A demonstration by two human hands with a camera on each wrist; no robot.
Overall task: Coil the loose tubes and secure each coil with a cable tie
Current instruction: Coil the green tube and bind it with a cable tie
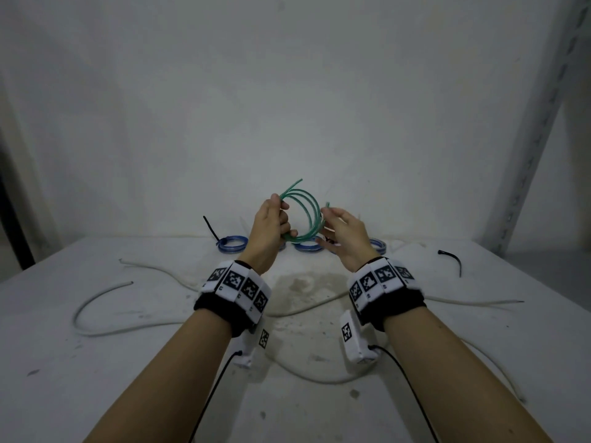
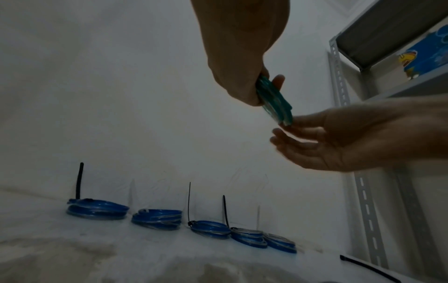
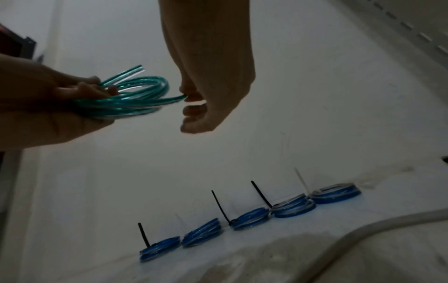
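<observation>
Green tube (image 1: 302, 215), wound into several loops, hangs in the air between both hands above the worktop (image 1: 96, 362), roughly at its middle. The left hand (image 1: 270, 228) has its grip clenched round the gathered loops on the coil's left side, thumb pressing them against the fingers. The right hand (image 1: 343, 235) is relaxed and spread, its fingertips (image 3: 191, 96) touching the coil's right edge near one loose tube end; it grasps nothing.

The step in hand appears to be finishing the wind and tidying the coil before tying. To do it well, the left grip should stay firm so the springy loops do not fan apart, while the right hand tucks the free end in line with the other loops.

The coil stands nearly upright, its plane close to vertical and seen almost face-on from the head; one cut end sticks up and away past the left thumb, the other rises at the right edge.

Nearer the person, loose white tubes (image 1: 105, 321) sprawl uncoiled. A spare black cable tie (image 1: 452, 259) lies well to the right. Farthest back, five blue coils (image 2: 98, 209) lie flat in a row against the wall, at least four visibly tied.
</observation>
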